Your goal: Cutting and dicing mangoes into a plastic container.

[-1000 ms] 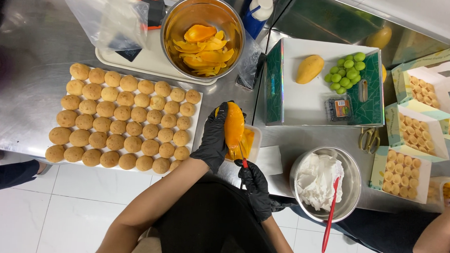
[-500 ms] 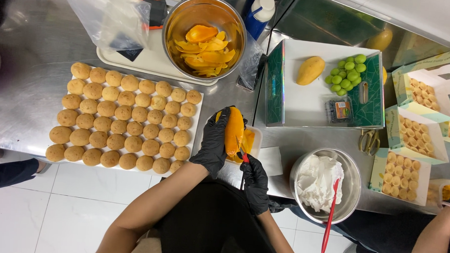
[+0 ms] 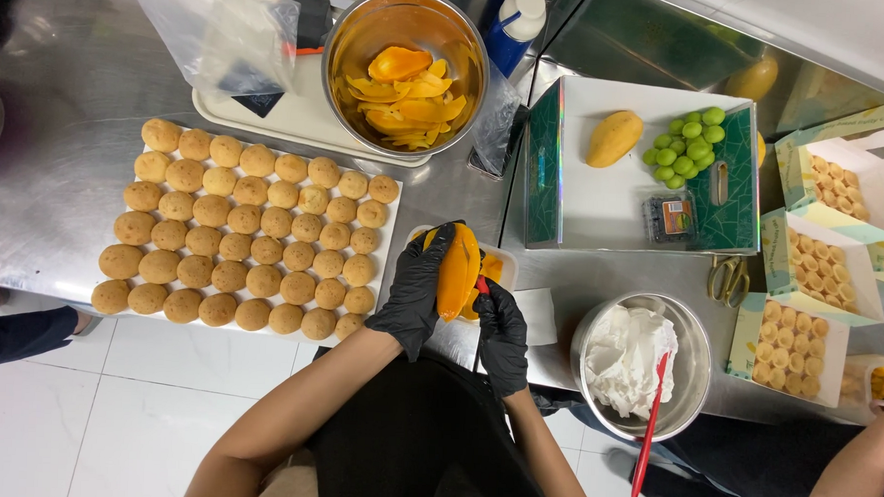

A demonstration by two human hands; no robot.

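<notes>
Black gloves are being worn on both hands, at the near edge of a steel bench point(image 3: 62, 196). A peeled orange mango point(image 3: 458, 271) is being gripped upright by the left hand point(image 3: 416, 292), with the fingers wrapped around its left side. The right hand point(image 3: 503, 334) is being held just right of the fruit, closed on a small red-handled tool point(image 3: 482, 287) pressed against the mango's lower right side; the blade is hidden. A shallow white container point(image 3: 503, 265) is lying directly beneath the fruit.

To the left, a white sheet point(image 3: 388, 239) is being covered by rows of round golden pastry shells point(image 3: 247, 234). At the far side, a steel bowl point(image 3: 406, 73) is being filled with mango peels point(image 3: 405, 98) and is resting on a cream tray point(image 3: 270, 125). To the right, a whole mango point(image 3: 613, 138) and green grapes point(image 3: 688, 146) are lying in a green-sided box point(image 3: 641, 167). Nearer, whipped cream point(image 3: 626, 351) and a red spatula point(image 3: 650, 429) are being held in a second steel bowl point(image 3: 698, 360). Open boxes of small pastries point(image 3: 819, 254) are standing at the far right, and another person's arm point(image 3: 860, 469) is showing at the near right corner.
</notes>
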